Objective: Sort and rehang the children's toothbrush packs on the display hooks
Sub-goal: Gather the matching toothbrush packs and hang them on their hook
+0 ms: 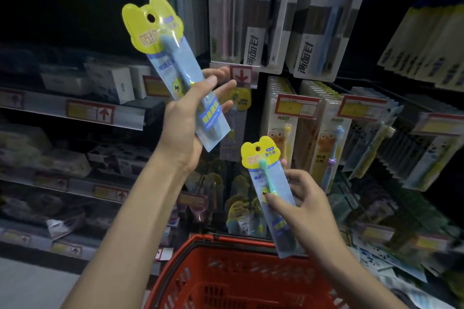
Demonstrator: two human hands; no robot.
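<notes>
My left hand (188,118) holds a children's toothbrush pack (165,57) with a yellow header card and a blue brush, raised and tilted left in front of the shelves. Lower right, my right hand (301,200) pinches a second pack (266,178) of the same kind with a green brush, above the basket. Matching yellow-topped packs (241,211) hang on the display hooks just behind it, partly hidden by my arms.
A red shopping basket (190,253) sits below my hands. Hanging packs of adult toothbrushes (256,32) fill the upper hooks, other children's packs (324,143) hang to the right. Shelves with boxed goods (110,83) run along the left.
</notes>
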